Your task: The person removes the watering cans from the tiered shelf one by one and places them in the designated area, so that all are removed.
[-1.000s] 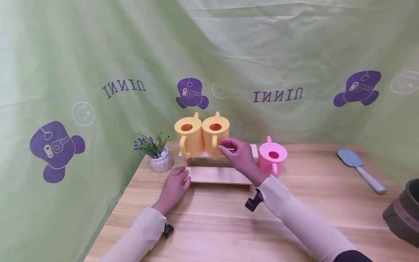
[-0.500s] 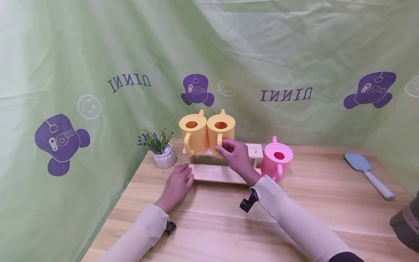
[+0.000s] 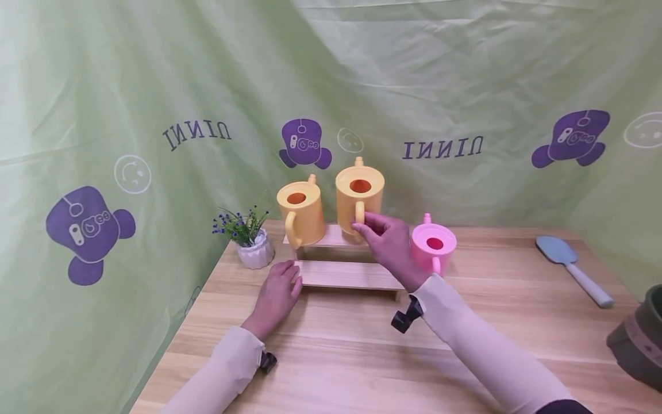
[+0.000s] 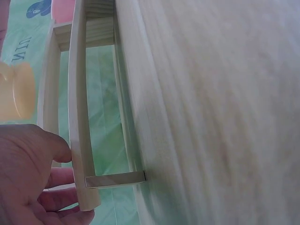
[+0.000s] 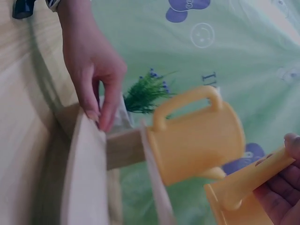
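Note:
My right hand (image 3: 393, 244) grips the handle of a yellow toy watering can (image 3: 355, 198), held over the upper board of a small two-step wooden shelf (image 3: 349, 275). A second yellow watering can (image 3: 304, 214) stands on the left of that upper board, a gap between the two. With thumb and fingers, my left hand (image 3: 274, 293) pinches the left end of the lower step; the left wrist view shows the fingers around the board end (image 4: 86, 194). Seen from the right wrist, the held can (image 5: 236, 194) tilts in the corner, partly cut off, its handle against my palm.
A pink watering can (image 3: 431, 247) is to the right of the shelf. On the left stands a white pot of blue flowers (image 3: 255, 251). A blue-grey toy shovel (image 3: 571, 267) lies farther right, with a dark bucket (image 3: 641, 339) at the right edge. Green cloth hangs behind.
My right hand has taken the right yellow can up and to the right, away from the other one it stood against. The left hand stays at the shelf end.

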The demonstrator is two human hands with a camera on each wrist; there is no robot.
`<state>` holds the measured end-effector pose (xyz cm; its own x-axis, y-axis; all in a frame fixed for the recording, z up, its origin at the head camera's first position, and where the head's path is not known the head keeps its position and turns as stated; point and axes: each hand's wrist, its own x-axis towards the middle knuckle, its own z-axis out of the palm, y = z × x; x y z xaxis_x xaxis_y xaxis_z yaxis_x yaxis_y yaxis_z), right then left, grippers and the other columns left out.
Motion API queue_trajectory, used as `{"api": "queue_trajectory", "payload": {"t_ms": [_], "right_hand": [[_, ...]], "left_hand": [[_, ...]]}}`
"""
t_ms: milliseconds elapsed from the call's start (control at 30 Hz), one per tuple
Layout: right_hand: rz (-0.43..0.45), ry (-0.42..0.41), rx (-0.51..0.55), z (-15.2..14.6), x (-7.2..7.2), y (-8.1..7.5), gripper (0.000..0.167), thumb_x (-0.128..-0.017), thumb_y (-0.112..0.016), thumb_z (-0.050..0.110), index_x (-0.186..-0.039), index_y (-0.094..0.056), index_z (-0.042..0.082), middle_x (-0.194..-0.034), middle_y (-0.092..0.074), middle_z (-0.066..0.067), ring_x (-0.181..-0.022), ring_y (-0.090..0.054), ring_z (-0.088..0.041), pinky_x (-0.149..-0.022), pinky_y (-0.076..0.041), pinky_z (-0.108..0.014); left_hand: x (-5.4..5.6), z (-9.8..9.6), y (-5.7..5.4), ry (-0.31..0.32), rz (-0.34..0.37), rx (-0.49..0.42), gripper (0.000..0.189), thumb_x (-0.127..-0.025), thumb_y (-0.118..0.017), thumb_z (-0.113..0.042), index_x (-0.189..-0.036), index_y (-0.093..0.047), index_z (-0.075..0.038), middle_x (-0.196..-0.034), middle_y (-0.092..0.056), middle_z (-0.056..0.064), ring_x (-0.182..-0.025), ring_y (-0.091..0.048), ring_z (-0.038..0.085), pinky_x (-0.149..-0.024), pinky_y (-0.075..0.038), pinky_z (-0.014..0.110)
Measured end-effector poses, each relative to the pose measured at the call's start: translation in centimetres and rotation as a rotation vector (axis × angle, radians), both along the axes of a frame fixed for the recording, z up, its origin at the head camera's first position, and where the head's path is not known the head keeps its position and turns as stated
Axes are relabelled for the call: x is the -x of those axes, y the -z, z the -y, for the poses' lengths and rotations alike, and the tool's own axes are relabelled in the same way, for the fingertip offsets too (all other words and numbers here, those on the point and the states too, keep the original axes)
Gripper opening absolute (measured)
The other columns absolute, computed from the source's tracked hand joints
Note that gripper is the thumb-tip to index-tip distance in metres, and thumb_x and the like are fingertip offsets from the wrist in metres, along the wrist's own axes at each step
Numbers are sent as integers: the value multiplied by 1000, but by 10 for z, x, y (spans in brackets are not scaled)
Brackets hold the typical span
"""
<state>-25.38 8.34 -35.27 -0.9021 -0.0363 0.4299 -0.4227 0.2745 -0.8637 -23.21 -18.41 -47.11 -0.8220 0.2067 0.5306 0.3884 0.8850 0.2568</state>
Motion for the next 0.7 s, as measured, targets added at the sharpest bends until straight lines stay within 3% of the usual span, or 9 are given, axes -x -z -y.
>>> {"api": "queue_trajectory", "payload": {"t_ms": [133,300,367,567,700], "right_hand": [[-25,-12,39,-24,-7,-9,31,-89,-76,20,-117,-74,7,-103,-77,-17,-82,-66,-12,-64,-55,-14],[-52,66,45,-63,-18,-19,30,-89,-76,15,-116,-73,2,-102,-76,-22,-75,-67,-2,-60,-57,-13],[-57,106,32,-82,-23,-21,31,-90,-75,14,-117,-72,1,-102,-78,-14,-78,-70,2,-64,-59,-13],[-96,215,29,-136,-31,-18,37,-91,-74,15,-123,-69,-1,-93,-73,28,-91,-69,11,-80,-56,-6],[-78,277,25,-164,-36,-6,37,-91,-73,14,-124,-68,-4,-89,-70,34,-89,-68,14,-79,-54,-4]], "left_hand": [[0,0,0,0,-6,0,31,-91,-69,-16,-115,-71,5,-125,-67,24,-119,-61,38,-107,-53,47],[-2,0,-1,-2,3,0,31,-92,-68,-16,-115,-71,5,-126,-67,24,-120,-61,39,-107,-52,48],[-2,-1,-1,-2,11,-1,32,-92,-68,-16,-116,-70,5,-126,-67,24,-120,-61,39,-107,-52,48],[-3,1,-5,-7,11,-18,30,-91,-69,-14,-114,-71,6,-123,-68,25,-117,-62,39,-106,-53,50],[-2,0,-4,5,22,-14,30,-91,-68,-15,-113,-72,5,-123,-68,25,-117,-62,40,-106,-52,50]]}}
